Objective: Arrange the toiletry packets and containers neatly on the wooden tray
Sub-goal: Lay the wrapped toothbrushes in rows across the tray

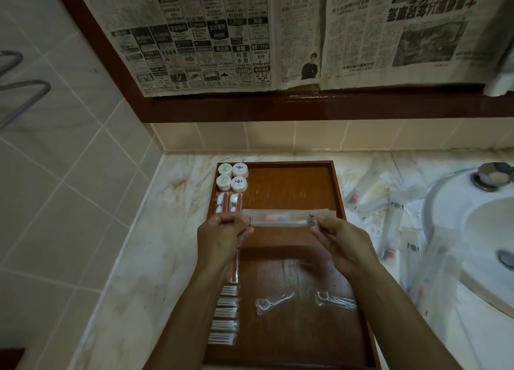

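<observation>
The marble counter point(155, 230) carried the wooden tray point(340, 191) pushed close to the tiled corner, probably so the sink point(472, 230) side stayed free for the loose heap of unsorted packets point(389, 211) lying between tray and basin. Inside the tray the left edge had been filled as one column — four round white containers point(232, 176) in a square at the far end, red-and-white packets point(228, 206) just below them, then cotton-swab packets point(225, 314) stacked toward the near rim — which left the middle bare for longer items. Two floss-pick packets point(303, 300) lay side by side near the front, apart from the column. Above the tray's centre the left hand point(222, 239) and the right hand point(342, 241) each pinched one end of a long clear toothbrush packet point(281, 217), stretched level between them; holding it by both ends likely kept the flimsy wrapper straight so it could be laid square to the tray's edges.
</observation>
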